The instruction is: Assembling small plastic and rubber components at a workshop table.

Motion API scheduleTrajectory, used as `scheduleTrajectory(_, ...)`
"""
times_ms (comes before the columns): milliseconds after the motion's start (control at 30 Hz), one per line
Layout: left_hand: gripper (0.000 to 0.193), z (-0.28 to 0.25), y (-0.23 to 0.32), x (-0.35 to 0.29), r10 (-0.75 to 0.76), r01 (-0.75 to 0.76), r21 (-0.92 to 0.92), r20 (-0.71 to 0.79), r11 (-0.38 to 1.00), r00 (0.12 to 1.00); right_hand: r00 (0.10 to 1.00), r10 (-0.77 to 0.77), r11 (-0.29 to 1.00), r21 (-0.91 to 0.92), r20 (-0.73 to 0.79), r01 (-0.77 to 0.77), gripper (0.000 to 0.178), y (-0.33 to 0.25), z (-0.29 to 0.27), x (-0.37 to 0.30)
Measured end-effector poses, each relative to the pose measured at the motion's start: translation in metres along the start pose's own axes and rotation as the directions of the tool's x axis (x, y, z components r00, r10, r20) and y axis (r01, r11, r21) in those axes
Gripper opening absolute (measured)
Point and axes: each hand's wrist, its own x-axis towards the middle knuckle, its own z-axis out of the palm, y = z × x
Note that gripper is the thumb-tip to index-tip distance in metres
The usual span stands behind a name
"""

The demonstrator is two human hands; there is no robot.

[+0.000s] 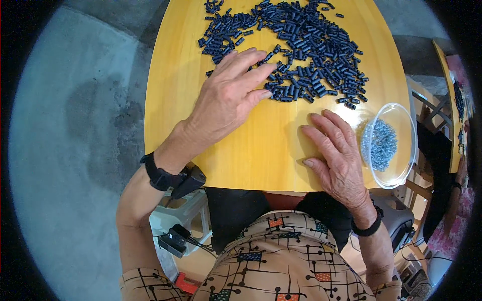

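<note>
Small black cylindrical parts with holes in them [321, 55] lie in a large loose heap over the far half of the yellow table [251, 155]. My left hand [230, 95] reaches to the near left side of this heap, its fingers spread and the thumb apart. Some parts lie right by its fingertips, and none shows in its grip. Nearer the front edge, my right hand [339, 158] rests on the tabletop with fingers stretched out and nothing visible in it. Beside it stands a clear round plastic tub [412, 145] holding many tiny silvery metal pieces, perhaps screws [382, 145].
A dark device [190, 181] sits by my left wrist at the table's front edge. Below it, a black box with cables [174, 241] lies on a pale plastic stool [196, 215]. At the far right, another person in pink [454, 226] sits at a second table [444, 75].
</note>
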Motion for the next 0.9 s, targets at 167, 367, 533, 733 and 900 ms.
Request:
scheduleTrajectory(167, 0.036, 0.018, -0.001, 0.005, 0.012, -0.015, 0.112, 0.023, 0.994, 1.000, 1.000, 0.007, 1.000, 0.017, -0.008, -0.007, 0.049, -0.002, 0.000, 0.001)
scheduleTrajectory(367, 0.035, 0.022, 0.004, 0.002, 0.068, -0.074, 0.095, 0.057, 0.993, 0.996, 1.000, 0.003, 1.000, 0.020, -0.029, -0.002, 0.048, 0.000, 0.000, 0.000)
scheduleTrajectory(533, 0.035, 0.023, 0.013, -0.010, 0.086, -0.086, 0.021, -0.019, 0.996, 0.996, 0.999, -0.006, 1.000, 0.016, -0.034, 0.007, 0.049, 0.000, 0.001, -0.001)
scheduleTrajectory(733, 0.035, 0.021, 0.022, -0.020, 0.115, -0.114, 0.011, -0.025, 0.993, 0.993, 0.999, -0.015, 1.000, 0.015, -0.043, 0.016, 0.049, 0.001, 0.003, -0.002)
scheduleTrajectory(900, 0.035, 0.012, 0.027, -0.020, 0.117, -0.114, 0.030, -0.105, 0.993, 0.988, 0.999, -0.020, 1.000, 0.014, -0.045, 0.021, 0.048, 0.002, 0.003, -0.002)
